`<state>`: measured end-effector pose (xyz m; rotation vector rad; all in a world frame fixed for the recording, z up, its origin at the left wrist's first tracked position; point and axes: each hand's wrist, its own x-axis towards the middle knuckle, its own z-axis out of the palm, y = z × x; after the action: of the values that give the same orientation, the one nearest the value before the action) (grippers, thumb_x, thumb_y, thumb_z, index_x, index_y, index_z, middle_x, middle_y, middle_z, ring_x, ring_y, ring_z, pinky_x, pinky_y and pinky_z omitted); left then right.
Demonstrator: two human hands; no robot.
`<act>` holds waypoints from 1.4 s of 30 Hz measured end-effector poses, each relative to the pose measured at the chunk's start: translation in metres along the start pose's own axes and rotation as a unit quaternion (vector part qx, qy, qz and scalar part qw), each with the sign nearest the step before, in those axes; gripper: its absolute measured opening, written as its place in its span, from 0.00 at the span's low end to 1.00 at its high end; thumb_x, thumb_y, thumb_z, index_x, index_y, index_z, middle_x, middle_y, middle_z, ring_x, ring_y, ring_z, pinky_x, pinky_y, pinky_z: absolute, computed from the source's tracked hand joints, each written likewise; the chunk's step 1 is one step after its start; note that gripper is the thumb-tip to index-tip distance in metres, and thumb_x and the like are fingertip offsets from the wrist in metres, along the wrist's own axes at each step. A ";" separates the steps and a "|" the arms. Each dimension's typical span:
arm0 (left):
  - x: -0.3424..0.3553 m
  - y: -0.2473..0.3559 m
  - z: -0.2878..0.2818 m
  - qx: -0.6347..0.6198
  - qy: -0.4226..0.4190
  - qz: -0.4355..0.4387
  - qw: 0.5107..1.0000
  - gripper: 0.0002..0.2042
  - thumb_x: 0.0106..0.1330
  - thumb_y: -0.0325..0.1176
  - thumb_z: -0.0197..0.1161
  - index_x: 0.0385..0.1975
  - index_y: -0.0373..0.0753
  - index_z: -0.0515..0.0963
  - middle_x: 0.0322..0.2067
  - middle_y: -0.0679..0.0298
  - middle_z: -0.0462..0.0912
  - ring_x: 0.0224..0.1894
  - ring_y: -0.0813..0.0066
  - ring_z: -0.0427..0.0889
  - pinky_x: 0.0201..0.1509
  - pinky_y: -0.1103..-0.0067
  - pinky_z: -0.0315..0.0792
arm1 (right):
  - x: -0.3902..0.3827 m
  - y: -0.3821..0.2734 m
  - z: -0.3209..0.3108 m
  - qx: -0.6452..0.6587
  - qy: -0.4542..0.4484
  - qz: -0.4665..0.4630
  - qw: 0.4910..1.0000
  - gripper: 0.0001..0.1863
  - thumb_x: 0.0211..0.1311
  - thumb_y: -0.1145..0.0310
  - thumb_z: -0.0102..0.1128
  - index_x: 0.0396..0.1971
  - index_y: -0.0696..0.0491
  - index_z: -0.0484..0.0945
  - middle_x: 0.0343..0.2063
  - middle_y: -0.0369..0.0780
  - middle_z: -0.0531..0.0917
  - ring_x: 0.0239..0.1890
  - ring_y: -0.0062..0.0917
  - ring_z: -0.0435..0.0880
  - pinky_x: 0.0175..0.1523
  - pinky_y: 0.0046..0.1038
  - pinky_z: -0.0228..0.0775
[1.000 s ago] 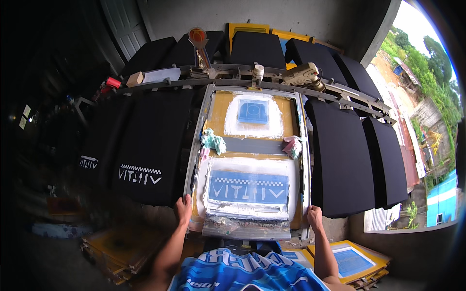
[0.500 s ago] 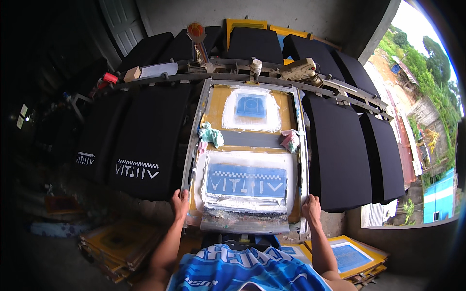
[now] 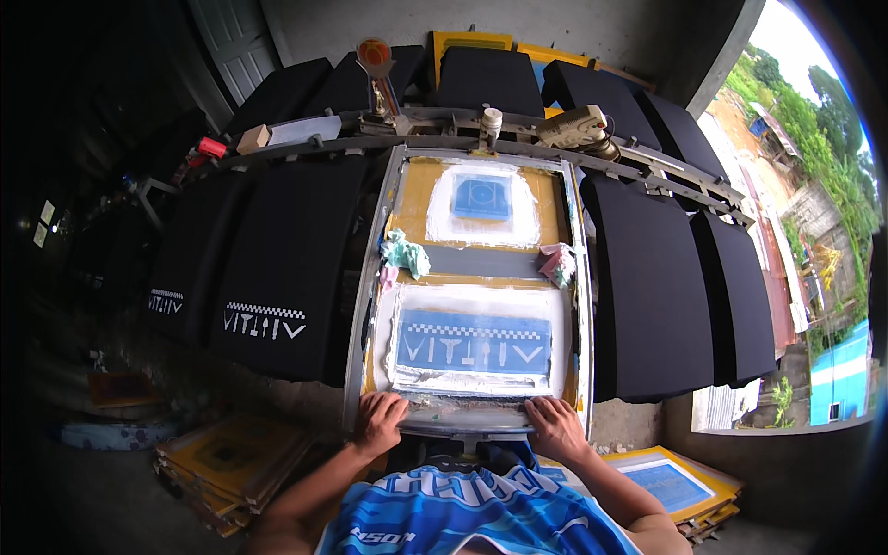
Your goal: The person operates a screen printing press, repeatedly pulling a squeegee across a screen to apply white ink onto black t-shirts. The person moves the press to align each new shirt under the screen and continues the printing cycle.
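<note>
In front of me a metal frame [image 3: 363,310] holds two printing screens. The nearer screen [image 3: 474,340] has a blue stencil area with a checkered strip and tool-like shapes, bordered by white ink. Across its near end lies a wide squeegee [image 3: 467,414], smeared with ink. My left hand [image 3: 380,421] is closed around the squeegee's left end, and my right hand [image 3: 555,425] closes over its right end; the fingertips of both are partly hidden. The farther screen [image 3: 481,198] bears a small blue patch ringed with white.
Crumpled rags, one pale green [image 3: 404,254] and one pinkish [image 3: 557,265], rest at the frame's sides. Black cloth-covered boards [image 3: 291,222] flank it, two with white prints. A heat gun [image 3: 573,127], white bottle [image 3: 491,122] and trophy [image 3: 379,88] stand behind. Stacked screens [image 3: 231,458] lie below left.
Both hands have left the frame's side rails and come inward onto the squeegee's ends. The squeegee now sits lower and more upright at the near edge.
</note>
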<state>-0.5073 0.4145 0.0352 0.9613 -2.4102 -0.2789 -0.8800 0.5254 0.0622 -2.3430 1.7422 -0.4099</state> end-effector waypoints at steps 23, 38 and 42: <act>0.086 -0.074 0.036 -0.012 0.115 0.075 0.990 0.13 0.41 0.21 0.66 0.30 0.35 0.81 0.29 0.61 0.82 0.30 0.60 0.81 0.38 0.66 0.70 | 0.089 0.045 0.026 -0.050 0.159 0.044 0.985 0.17 0.38 0.76 0.64 0.35 0.55 0.82 0.34 0.40 0.87 0.39 0.34 0.88 0.44 0.34 0.81; 0.237 -0.137 0.055 -0.029 0.098 -0.007 0.995 0.07 0.45 0.16 0.58 0.22 0.37 0.75 0.23 0.56 0.77 0.29 0.50 0.79 0.33 0.61 0.72 | 0.222 0.130 -0.027 -0.056 0.008 0.143 0.988 0.07 0.42 0.72 0.62 0.23 0.52 0.86 0.20 0.48 0.85 0.25 0.43 0.87 0.31 0.41 0.79; 0.197 -0.121 0.067 -0.007 0.124 -0.003 0.992 0.09 0.39 0.17 0.58 0.21 0.38 0.72 0.22 0.58 0.76 0.27 0.53 0.77 0.32 0.63 0.71 | 0.191 0.120 -0.008 -0.047 0.000 0.166 0.985 0.08 0.46 0.73 0.59 0.25 0.51 0.87 0.24 0.45 0.87 0.29 0.40 0.88 0.33 0.41 0.80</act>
<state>-0.5939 0.1906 0.0120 0.9374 -2.1758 -0.1676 -0.9397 0.3080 0.0517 -2.0506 2.1441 -0.2776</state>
